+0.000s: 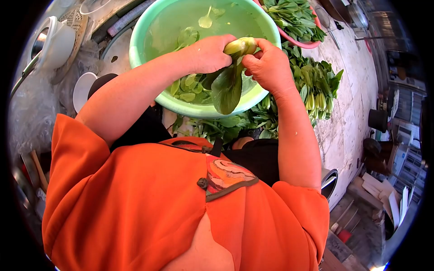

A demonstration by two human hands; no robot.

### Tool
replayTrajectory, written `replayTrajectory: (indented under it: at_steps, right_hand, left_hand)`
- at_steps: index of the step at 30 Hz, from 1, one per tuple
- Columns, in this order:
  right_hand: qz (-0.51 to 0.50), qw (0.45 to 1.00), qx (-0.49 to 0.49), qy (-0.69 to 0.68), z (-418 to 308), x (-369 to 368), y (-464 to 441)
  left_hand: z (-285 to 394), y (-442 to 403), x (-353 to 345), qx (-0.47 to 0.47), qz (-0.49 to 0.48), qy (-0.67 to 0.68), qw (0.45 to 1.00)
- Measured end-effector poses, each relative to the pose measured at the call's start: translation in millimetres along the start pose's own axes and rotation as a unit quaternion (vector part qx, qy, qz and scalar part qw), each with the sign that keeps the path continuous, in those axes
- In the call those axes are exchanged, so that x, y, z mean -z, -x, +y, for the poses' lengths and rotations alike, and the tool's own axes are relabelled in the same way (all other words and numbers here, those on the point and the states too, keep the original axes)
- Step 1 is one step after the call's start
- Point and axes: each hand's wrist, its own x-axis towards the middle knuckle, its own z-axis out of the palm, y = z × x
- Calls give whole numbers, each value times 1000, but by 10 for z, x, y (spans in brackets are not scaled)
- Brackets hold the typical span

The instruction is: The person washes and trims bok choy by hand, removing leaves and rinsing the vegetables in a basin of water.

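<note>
Both my hands are on one head of bok choy (227,88) above a green plastic basin (137,47) of water. My left hand (209,53) is closed around it from the left, below its pale base. From the other side, my right hand (269,67) pinches the base with thumb and fingers. The dark leaves hang down toward the basin's near rim. Loose leaves (187,88) float in the water, and a single pale-stemmed leaf (205,20) drifts near the far side.
A pile of bok choy (318,86) lies on the floor to the right, continuing along the basin's near side. Beyond it stands a pink basin (312,44) heaped with greens. A white bucket (56,43) and crumpled clear plastic (34,113) are on the left.
</note>
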Motion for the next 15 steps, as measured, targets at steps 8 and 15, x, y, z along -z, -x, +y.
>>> replayTrajectory:
  at_steps: [8,15]
  right_hand:
    - [-22,973,-81,-215,-90,13,16]
    - [-85,977,-54,-187,-33,89,50]
  left_hand:
    - [67,55,73,-18,69,-50,996]
    - [-58,19,209,-157,150,-288,933]
